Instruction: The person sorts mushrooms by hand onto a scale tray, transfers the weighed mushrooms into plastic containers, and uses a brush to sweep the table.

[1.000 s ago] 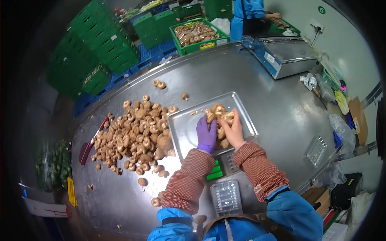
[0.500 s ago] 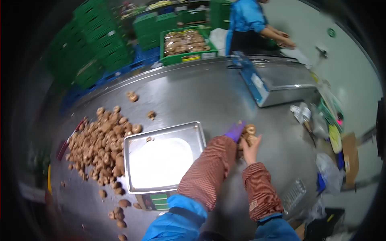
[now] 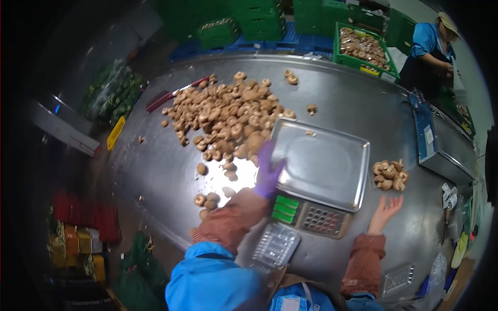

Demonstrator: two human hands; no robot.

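My left hand [image 3: 268,171], in a purple glove, is at the right edge of a large heap of brown mushrooms [image 3: 223,114]. Its fingers are spread, and it overlaps the left rim of the metal weighing tray [image 3: 324,160]. Bare and empty, my right hand [image 3: 386,208] has its fingers apart just below a small bunch of mushrooms [image 3: 390,175] on the steel table. Beneath the tray are the scale's green display [image 3: 285,208] and keypad [image 3: 320,220]. A small mushroom scrap [image 3: 310,133] lies on the tray.
Clear plastic punnets [image 3: 276,244] lie by the scale and at lower right. A red-handled tool [image 3: 174,94] lies behind the heap. A blue and steel machine [image 3: 446,140] stands at right. Beyond the table are a green crate of packed mushrooms [image 3: 363,50] and another person [image 3: 433,54].
Both hands were around the small mushroom bunch; they have let go. My left hand has swung left to the heap, and my right has drawn slightly back. The view has turned left.
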